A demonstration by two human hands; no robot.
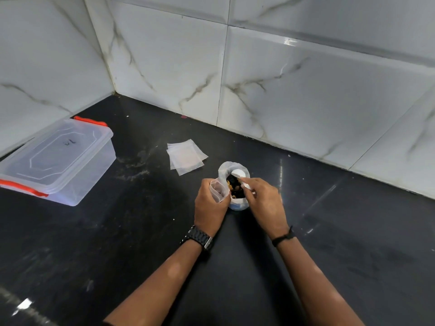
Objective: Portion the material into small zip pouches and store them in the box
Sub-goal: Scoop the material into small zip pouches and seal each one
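Note:
My left hand (209,205) grips a small clear zip pouch (217,188), its mouth held open. Right beside it stands an open plastic bag (231,167) with dark and tan pieces (235,188) inside. My right hand (264,201) reaches into that bag, fingers curled round a white spoon-like scoop (246,184). A short stack of empty zip pouches (186,156) lies flat behind the bag. The clear plastic box (61,158), lid on and with red clips, sits at the left.
Everything rests on a black stone counter (141,231). White marble-pattern wall tiles (282,90) close off the back and left, meeting in a corner behind the box.

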